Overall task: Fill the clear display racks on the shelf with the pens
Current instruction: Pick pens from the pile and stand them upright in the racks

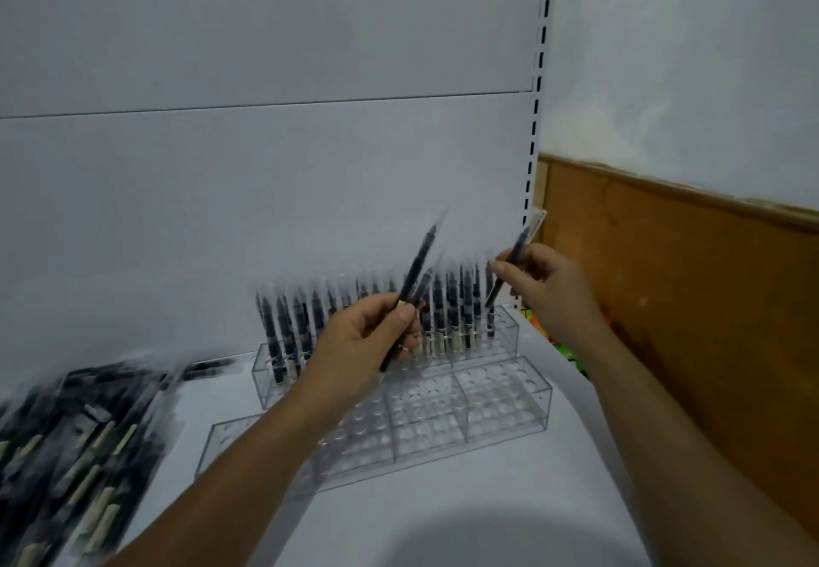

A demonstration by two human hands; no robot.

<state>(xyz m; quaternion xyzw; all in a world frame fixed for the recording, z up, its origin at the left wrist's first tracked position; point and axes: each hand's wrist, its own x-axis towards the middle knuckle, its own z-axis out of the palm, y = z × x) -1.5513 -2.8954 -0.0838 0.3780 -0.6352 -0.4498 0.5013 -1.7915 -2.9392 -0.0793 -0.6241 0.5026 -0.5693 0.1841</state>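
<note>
Where the white shelf [465, 518] meets its pale back panel [266, 167], the stock is laid out as follows.

- Brown wooden board [687, 309]: set beyond the panel's right edge, closing that side.
- Slotted upright [537, 101]: fixed between panel and board.
- Loose pen pile [75, 447]: heaped on the shelf at far left, blurred, well apart from the racks.
- Front rack [505, 422]: clear, with holes seen unfilled wherever they are not hidden by the left forearm.
- Rear rack [503, 336]: clear, just behind the front one, packed with upright dark pens across its visible width.
- Left hand [363, 345]: held above the racks, fingers curled round what appear to be two dark pens [419, 260], slanted up and right.
- Right hand [551, 291]: raised over the rear rack's right end, a single pen [509, 267] pinched between thumb and fingers, tilted.

Step judged in hand: one pen is held ready for a hole, with spares kept in the other hand.

Next move, as judged: the pen must be turned upright and lowered into a free hole, most likely in the front rack.

Room: open air is left above both racks. The right side is crowded by upright and board, and the standing pens could be knocked by a low approach.
</note>
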